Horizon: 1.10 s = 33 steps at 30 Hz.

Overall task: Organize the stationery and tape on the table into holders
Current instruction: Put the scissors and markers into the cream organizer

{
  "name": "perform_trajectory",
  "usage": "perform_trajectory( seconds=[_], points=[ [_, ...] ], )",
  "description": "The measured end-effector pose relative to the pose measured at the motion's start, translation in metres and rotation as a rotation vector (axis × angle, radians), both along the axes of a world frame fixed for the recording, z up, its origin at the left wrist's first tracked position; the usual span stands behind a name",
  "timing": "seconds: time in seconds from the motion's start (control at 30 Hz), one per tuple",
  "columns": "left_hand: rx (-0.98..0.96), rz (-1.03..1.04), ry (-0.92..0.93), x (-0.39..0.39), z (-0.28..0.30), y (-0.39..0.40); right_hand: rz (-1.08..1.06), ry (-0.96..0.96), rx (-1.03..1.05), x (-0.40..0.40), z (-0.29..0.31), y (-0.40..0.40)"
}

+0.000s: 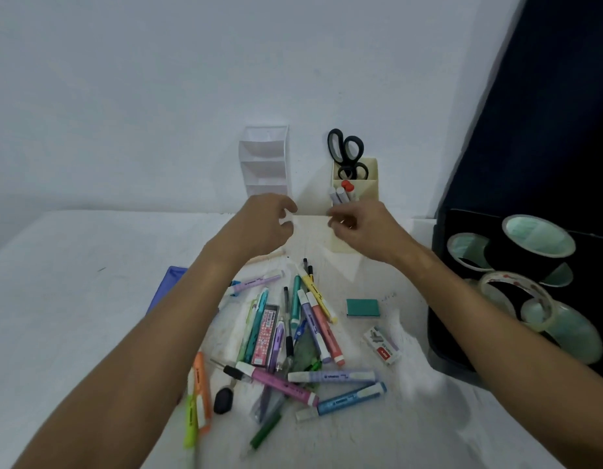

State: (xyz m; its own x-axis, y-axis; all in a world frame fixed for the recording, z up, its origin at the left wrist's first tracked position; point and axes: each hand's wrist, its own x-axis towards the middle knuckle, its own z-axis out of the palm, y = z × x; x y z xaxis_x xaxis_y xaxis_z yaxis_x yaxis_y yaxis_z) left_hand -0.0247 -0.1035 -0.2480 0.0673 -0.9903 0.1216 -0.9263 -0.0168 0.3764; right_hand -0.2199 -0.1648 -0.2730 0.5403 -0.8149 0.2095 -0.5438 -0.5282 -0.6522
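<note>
each grip [264, 225] [364, 228] curled, contents unclear, near two holders [264, 157] [356, 184], three tape rolls [537, 242].

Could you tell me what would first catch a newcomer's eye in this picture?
Probably the bright heap of highlighters and pens strewn across the white table, between the forearms. Beyond it the left hand and right hand meet before a cream holder with black scissors. Tape rolls sit right.

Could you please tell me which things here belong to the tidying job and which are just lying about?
Job:
pens and highlighters pile
tape rolls
white tiered holder
cream holder
scissors
green eraser
staples box

Lying about:
blue tray
dark curtain
</note>
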Motion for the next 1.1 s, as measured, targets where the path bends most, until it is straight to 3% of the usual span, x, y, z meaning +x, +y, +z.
perform_trajectory(
  seconds=[0.23, 0.4, 0.53, 0.93, 1.1],
  points=[
    [0.293, 0.098, -0.032, 0.012, -0.029, 0.037, 0.248, 0.430, 0.051, 0.033, -0.006, 0.024],
    [0.469, 0.113, 0.064, -0.004, -0.051, 0.045, 0.019, 0.511, 0.160, 0.067, -0.025, 0.010],
    [0.486, 0.151, 0.085, -0.016, -0.067, 0.042, -0.075, 0.560, 0.224, 0.083, -0.036, 0.007],
    [0.477, 0.177, 0.039, -0.025, -0.076, 0.035, -0.189, 0.414, 0.331, 0.091, -0.055, 0.003],
    [0.450, 0.182, 0.074, -0.021, -0.078, 0.034, -0.260, 0.245, 0.516, 0.088, -0.051, 0.002]
  ],
)
